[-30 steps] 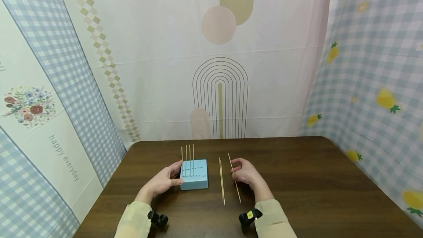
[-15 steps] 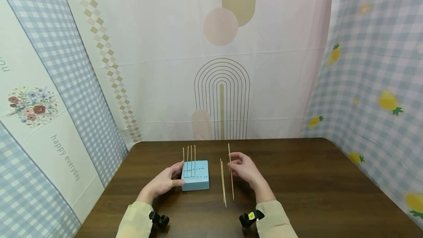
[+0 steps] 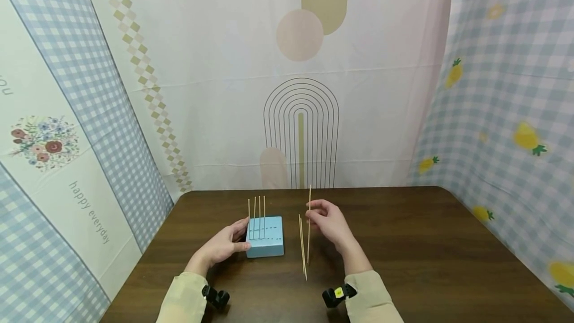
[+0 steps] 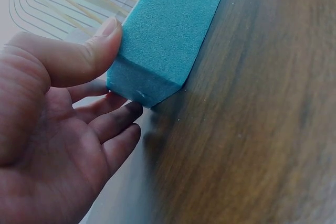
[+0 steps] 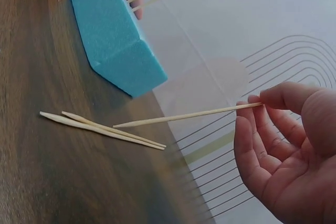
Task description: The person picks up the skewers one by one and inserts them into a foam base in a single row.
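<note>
The left hand (image 3: 219,247) grips the left side of the blue block (image 3: 271,249), which rests on the worktop (image 3: 403,253) and carries four upright sticks (image 3: 259,213). The right hand (image 3: 330,222) pinches a wooden stick (image 5: 189,115) beside two loose sticks (image 5: 102,130); lower-tip contact cannot be confirmed.

The block (image 4: 173,30) looks matt, grainy foam; sticks (image 5: 189,115), smooth wood; tabletop (image 3: 403,248), wood-grained; backdrop (image 3: 215,123), creased cloth.

Dark-brown wood-grain table (image 3: 403,263) | light-blue foam block (image 3: 266,250) on it, touching left hand (image 3: 221,245) | two bamboo skewers (image 5: 92,126) lying on it, just left of right hand (image 3: 330,222)
</note>
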{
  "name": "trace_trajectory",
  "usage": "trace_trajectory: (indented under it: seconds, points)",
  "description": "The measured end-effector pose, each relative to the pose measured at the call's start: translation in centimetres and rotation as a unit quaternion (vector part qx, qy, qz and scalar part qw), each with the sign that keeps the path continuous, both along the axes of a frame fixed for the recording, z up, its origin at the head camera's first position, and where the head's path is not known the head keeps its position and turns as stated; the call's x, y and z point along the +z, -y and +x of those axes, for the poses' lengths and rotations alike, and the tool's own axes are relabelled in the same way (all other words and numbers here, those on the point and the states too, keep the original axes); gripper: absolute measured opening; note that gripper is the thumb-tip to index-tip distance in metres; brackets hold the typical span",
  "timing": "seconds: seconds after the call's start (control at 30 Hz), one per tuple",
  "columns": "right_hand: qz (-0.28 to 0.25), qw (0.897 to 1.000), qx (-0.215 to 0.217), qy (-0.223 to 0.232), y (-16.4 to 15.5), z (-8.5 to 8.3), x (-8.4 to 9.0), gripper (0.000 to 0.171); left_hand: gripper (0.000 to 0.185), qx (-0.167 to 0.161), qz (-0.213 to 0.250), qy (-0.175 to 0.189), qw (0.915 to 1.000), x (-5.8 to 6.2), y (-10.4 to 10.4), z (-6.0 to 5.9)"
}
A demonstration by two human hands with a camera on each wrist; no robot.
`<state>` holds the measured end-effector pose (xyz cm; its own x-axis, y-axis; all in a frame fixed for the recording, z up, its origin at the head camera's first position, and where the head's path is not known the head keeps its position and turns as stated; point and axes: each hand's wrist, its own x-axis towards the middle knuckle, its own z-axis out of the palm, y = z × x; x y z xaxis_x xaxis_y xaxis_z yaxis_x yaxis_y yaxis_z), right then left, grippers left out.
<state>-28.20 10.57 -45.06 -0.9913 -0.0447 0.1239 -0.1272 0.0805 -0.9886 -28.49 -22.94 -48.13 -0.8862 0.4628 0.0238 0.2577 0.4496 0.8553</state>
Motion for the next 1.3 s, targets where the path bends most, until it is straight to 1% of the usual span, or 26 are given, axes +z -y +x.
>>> trace_trajectory:
  seconds: [0.3,0.57,0.8,1.07,1.3]
  points:
    - [-0.010,0.999,-0.026,-0.022,0.7,0.4,0.6,0.017,0.089,0.000,-0.003,-0.002,1.0000,0.0,0.0,0.2]
    - [-0.037,0.998,-0.027,-0.051,1.4,0.8,1.6,0.027,0.089,-0.002,0.000,0.000,1.0000,-0.1,0.2,0.1]
    - [-0.064,0.995,-0.019,-0.077,2.4,0.9,1.9,0.025,0.089,-0.008,0.002,-0.002,1.0000,-0.1,0.3,0.0]
    - [-0.075,0.992,0.009,-0.102,3.4,1.2,1.8,0.022,0.089,-0.011,0.003,-0.002,0.9999,-0.1,0.2,0.1]
    - [-0.081,0.989,0.021,-0.123,4.3,1.6,2.1,0.021,0.089,-0.010,-0.001,-0.007,0.9999,-0.1,0.1,0.1]
